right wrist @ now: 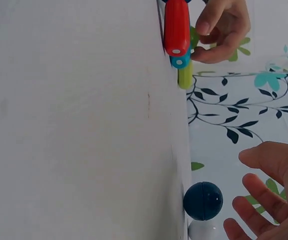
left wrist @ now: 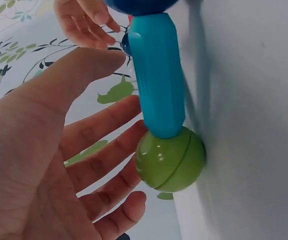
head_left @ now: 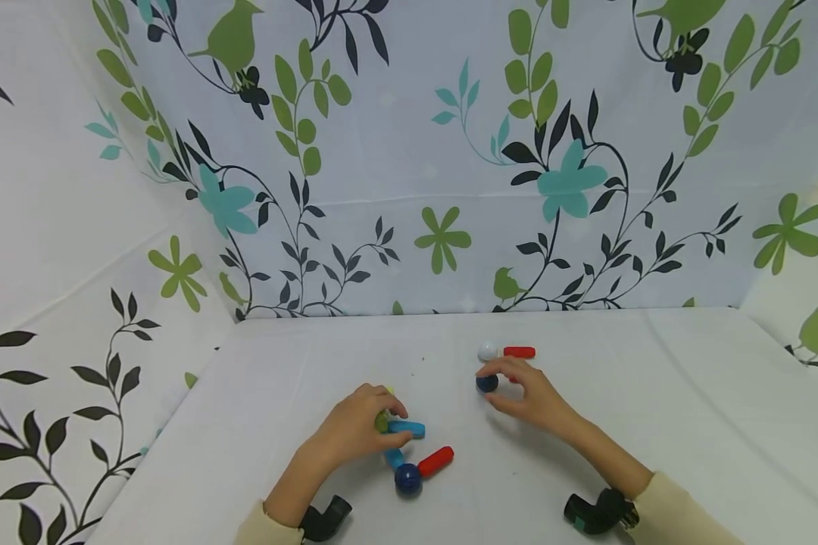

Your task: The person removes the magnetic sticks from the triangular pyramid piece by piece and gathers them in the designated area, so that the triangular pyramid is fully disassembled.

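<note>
My left hand [head_left: 356,428] hovers around a joined toy piece, its fingers spread loosely beside the green ball [left wrist: 170,159]. A light blue stick [left wrist: 158,75] runs from that ball to a dark blue ball [head_left: 408,480], which also bears a red stick [head_left: 436,462]. A second light blue stick [head_left: 409,430] and a yellow-green stick [right wrist: 185,76] stick out from the green ball's side. Farther right, my right hand [head_left: 535,397] has thumb and fingers parted about a separate dark blue ball [right wrist: 203,201] on the table, with a gap showing in the right wrist view.
Behind the right hand lie a white ball [head_left: 488,351] and a red stick [head_left: 519,352]; another red bit shows partly behind the fingers. The white table [head_left: 300,363] ends at a leaf-patterned cloth [head_left: 395,151] at the back.
</note>
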A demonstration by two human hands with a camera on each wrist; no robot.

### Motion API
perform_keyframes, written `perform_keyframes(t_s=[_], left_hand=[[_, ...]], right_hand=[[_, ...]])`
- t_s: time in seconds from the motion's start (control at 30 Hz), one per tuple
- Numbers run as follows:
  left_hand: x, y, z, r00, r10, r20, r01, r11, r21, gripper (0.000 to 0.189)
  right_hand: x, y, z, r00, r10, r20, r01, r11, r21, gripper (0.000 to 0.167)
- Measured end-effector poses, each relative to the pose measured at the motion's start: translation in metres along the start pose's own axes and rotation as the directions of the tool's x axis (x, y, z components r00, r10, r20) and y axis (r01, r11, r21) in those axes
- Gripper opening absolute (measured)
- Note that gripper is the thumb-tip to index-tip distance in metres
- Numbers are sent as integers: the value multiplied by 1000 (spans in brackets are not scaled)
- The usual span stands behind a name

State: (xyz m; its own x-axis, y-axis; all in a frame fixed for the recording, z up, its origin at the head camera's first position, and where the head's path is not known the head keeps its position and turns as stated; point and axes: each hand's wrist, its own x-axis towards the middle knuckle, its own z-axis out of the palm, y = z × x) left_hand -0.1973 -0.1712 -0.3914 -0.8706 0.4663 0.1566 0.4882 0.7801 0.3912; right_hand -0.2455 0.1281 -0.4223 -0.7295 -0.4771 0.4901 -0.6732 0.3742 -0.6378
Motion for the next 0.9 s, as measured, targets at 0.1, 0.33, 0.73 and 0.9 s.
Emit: perform_keyframes(t_s=[0.1, 0.33, 0.73, 0.9], left_hand=[[2, -4, 3, 1000, 7, 14, -7, 1000, -5, 20], [4, -7, 13, 999, 47, -14, -46, 998, 47, 14], [7, -2, 20, 998, 33, -62, -29, 998, 64, 18], [8, -1, 22, 998, 48, -37, -48, 999, -15, 24]], right_hand=[[-1, -1, 3, 999, -47, -1, 47, 997, 58, 31], [-4, -4, 15, 982, -129, 142, 101, 978, 185, 29], [-9, -19, 35, 897, -145, 417, 13, 952, 305, 26], [-11, -20, 42, 897, -137, 421, 10, 957, 290, 25]])
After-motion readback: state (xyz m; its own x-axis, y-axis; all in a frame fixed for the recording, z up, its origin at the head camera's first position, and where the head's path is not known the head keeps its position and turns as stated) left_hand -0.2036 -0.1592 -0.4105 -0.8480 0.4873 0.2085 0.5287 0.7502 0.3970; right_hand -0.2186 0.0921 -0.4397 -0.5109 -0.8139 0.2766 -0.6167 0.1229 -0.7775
